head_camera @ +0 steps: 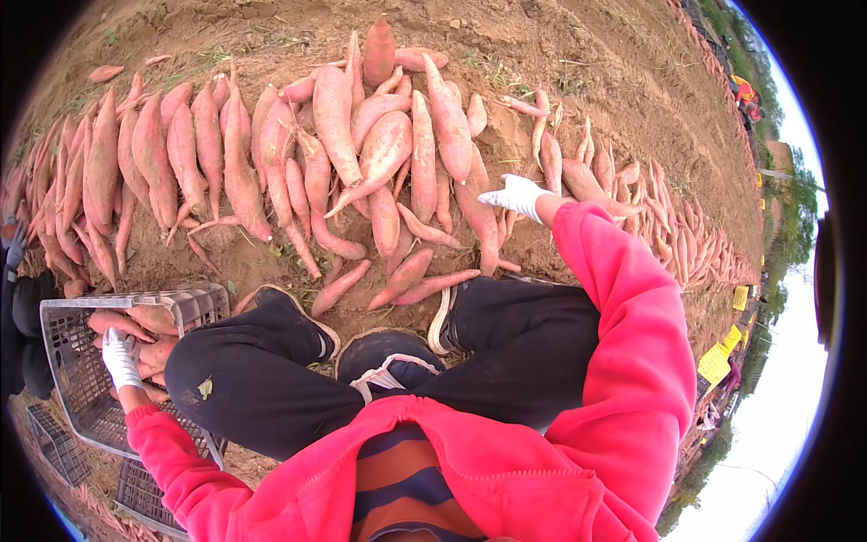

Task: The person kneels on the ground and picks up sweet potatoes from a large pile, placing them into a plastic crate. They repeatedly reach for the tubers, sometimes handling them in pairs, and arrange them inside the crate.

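Note:
My left hand [120,359], in a white glove, reaches into a grey plastic crate [74,389] at my left side. It rests on or just over the sweet potatoes [156,352] inside; whether it grips one cannot be told. My right hand [511,195], also white-gloved, is stretched out over the right part of the row of sweet potatoes [386,149] on the soil. Its fingers point left, close to a long sweet potato [476,210], and their undersides are hidden. The row runs from the far left to the right, with a heap in front of me.
My bent knees and dark shoes [443,318] are close to the near edge of the heap. Empty crates [145,491] stand at the lower left. Another person's gloved hand [17,247] shows at the left edge. Yellow signs [714,366] and a distant person [744,91] are at the right.

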The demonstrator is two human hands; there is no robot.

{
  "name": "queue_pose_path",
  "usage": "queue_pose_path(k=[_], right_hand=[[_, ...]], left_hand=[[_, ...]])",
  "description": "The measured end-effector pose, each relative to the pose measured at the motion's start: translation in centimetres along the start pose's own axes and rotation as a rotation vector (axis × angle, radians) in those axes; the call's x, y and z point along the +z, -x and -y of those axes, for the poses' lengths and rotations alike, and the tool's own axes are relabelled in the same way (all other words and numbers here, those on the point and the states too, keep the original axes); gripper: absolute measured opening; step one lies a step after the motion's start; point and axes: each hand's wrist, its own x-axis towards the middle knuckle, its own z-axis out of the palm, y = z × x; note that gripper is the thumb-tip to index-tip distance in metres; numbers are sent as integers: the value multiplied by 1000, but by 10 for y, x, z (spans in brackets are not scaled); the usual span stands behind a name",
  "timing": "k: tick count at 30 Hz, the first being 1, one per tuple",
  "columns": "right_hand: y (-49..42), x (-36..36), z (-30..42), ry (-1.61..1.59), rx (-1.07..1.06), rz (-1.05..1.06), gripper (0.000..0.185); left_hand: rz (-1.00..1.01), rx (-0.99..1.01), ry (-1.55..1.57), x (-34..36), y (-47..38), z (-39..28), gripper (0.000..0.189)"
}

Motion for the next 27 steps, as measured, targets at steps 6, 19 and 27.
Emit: queue_pose_path(k=[6,19,27], right_hand=[[5,62,9,-28,25,-197,91],[39,-74,-154,-122,242,-791,87],[32,-84,-159,517,405,-455,81]], left_hand=[[19,630,117,61,190,-170,47],[479,779,-45,274,366,-154,39],[731,656,-284,303,364,-107,44]])
